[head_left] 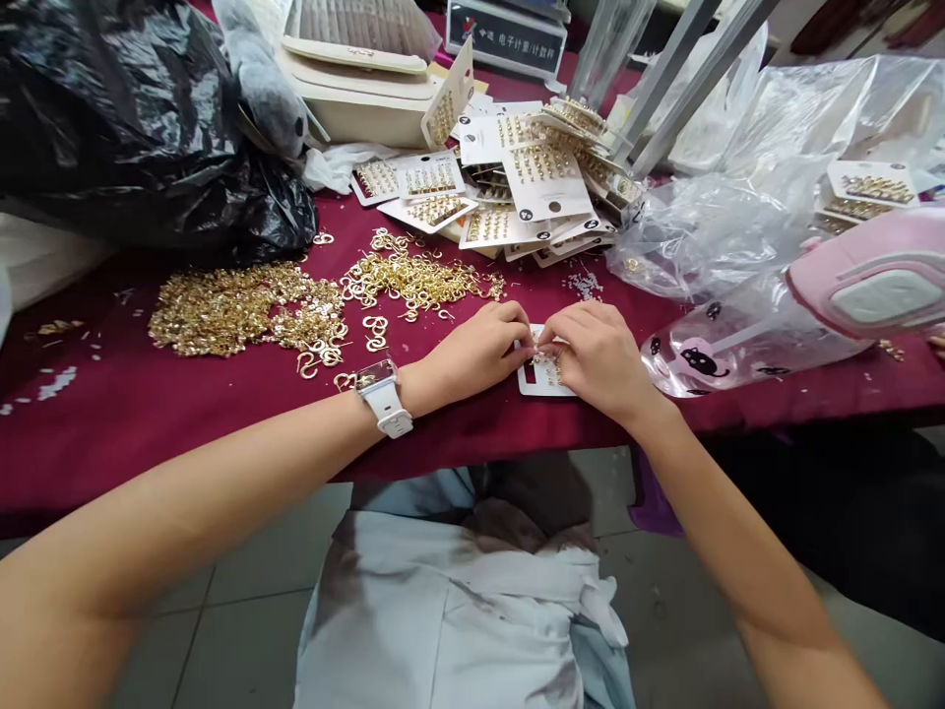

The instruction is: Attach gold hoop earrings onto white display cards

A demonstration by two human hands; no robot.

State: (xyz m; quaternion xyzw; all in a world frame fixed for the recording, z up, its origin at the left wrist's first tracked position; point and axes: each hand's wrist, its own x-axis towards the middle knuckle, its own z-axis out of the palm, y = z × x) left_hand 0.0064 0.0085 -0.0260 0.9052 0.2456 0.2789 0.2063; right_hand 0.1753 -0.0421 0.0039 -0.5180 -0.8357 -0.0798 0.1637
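My left hand [472,350] and my right hand [595,354] meet over a small white earring card [533,384] near the front edge of the table. Their fingertips pinch at the card's upper part, where rows of gold earrings are fitted, and my fingers hide most of it. A white smartwatch [384,396] sits on my left wrist. Loose gold hoop earrings lie in a heap [413,278] just beyond my left hand, with a larger heap [243,310] further left. Stacks of filled earring cards [542,167] stand beyond my hands.
A maroon tablecloth [221,433] covers the table. A black plastic bag [125,128] bulges at back left, beside a grey plush toy [262,79] and a beige box [361,98]. A digital counting scale [506,34] stands at the back. Clear plastic bags [738,187] and a cat-printed clear bottle [709,354] lie at right.
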